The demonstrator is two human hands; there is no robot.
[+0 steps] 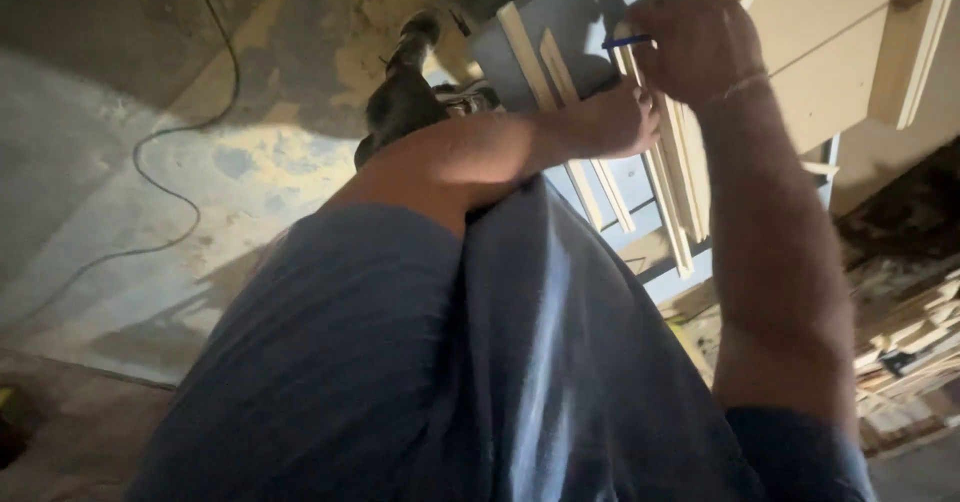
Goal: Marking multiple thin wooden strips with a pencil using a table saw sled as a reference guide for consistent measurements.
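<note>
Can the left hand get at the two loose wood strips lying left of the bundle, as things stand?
Probably yes. The left hand rests on the bundle of strips, right beside the two loose strips on the grey board. Nothing lies between them; the right hand, holding a blue pen, is on the other side.

Left arm bare below a blue sleeve, bent at the elbow, forearm reaching forward across the body. Left hand (605,122) pressed palm-down, fingers flat. Right arm extended forward, forearm bare, thin band at the wrist. Right hand (695,42) curled closed, knuckles up, just above the left hand.
</note>
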